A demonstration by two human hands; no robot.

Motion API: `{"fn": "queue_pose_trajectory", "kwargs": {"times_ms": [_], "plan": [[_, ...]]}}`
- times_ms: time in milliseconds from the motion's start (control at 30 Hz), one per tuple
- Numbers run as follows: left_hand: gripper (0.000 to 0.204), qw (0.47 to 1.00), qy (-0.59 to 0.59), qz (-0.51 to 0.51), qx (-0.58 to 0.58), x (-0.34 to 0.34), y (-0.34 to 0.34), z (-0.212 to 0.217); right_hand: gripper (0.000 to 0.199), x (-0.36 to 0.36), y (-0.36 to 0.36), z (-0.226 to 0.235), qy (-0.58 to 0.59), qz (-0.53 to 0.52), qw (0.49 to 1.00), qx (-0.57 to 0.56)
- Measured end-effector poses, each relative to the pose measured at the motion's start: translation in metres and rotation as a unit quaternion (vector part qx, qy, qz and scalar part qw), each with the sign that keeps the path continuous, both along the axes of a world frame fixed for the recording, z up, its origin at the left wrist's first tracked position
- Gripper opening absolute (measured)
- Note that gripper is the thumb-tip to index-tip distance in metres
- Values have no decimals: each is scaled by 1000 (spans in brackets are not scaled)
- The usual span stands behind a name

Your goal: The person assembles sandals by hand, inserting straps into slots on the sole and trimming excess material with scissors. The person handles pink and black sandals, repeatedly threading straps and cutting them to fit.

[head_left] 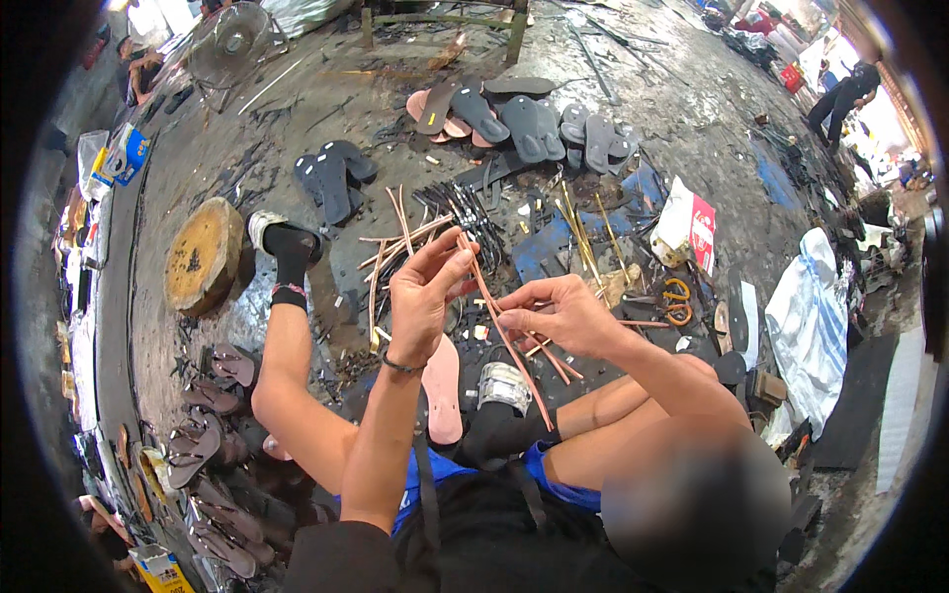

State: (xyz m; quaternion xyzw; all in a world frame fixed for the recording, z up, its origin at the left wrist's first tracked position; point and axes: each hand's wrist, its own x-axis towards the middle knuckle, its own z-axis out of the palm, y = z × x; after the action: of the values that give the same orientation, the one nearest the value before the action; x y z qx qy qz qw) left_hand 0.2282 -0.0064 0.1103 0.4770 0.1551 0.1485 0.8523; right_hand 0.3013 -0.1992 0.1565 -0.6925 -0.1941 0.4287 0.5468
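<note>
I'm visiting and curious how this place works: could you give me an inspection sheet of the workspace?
Surface: grey floor, stained and strewn with scraps
Job's things: pink strips, held up; pink sole, lower in view
Clutter: black strips piled ahead, grey soles beyond, sandals at lower left
Hands: left hand pinches the pink strips near their upper end; right hand pinches them lower down
Cables: nothing seen
Surroundings: fan at upper left, person in dark clothes at upper right

A fan (229,42) stands on the littered grey floor (692,111), bright light (898,91) glaring at right.
</note>
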Motion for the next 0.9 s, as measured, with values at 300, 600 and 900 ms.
{"fn": "queue_pose_trajectory", "kwargs": {"times_ms": [300,600,900], "plan": [[33,991,28,46,118,-31,17,8,22,-41,43,-21,-87,-79,986,114],[28,964,94,148,198,-56,18,-47,21,-74,83,-83,-444,-125,886,47],[47,947,139,108,269,-68,21,-166,17,-65,57,-114,-422,-172,890,1]]}}
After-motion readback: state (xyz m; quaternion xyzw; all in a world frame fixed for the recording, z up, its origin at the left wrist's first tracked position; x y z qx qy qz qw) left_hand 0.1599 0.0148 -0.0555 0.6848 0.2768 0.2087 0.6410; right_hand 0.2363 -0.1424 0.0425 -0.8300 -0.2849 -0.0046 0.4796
